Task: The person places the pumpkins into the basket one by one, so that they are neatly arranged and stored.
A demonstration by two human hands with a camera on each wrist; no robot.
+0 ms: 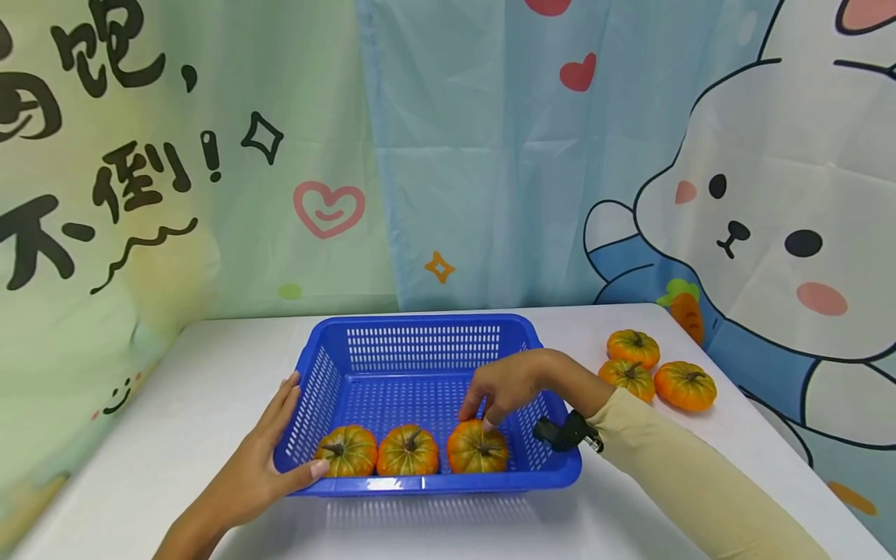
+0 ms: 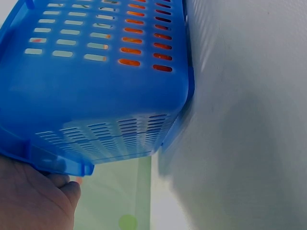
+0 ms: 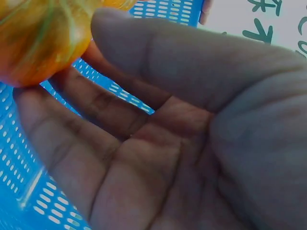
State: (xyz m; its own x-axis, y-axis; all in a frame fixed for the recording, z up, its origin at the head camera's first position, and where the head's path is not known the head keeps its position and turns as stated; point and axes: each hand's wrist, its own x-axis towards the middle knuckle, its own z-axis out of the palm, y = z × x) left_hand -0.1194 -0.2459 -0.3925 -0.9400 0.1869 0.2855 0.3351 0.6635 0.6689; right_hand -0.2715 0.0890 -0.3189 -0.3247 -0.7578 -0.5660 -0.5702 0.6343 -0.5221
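Note:
A blue plastic basket [image 1: 427, 486] with slotted walls stands on the white table. Along its near wall sit several small orange pumpkins: a left one [image 1: 348, 451], a middle one [image 1: 408, 449] and a right one [image 1: 477, 449]. My right hand [image 1: 514, 383] reaches in from above and pinches the right pumpkin [image 3: 43, 38]; the right wrist view has the thumb on one side and fingertips on another. The left hand [image 1: 269, 459] grips the basket's near left corner, thumb on the front rim, fingers along the left side. In the left wrist view, that hand [image 2: 36, 199] is at the rim.
On the table [image 1: 210, 373], right of the basket, lies a cluster of pumpkins: a back one [image 1: 633, 348], a front left one [image 1: 628, 379], partly behind the right forearm, and a front right one [image 1: 685, 386]. A printed curtain [image 1: 455, 155] hangs behind the table.

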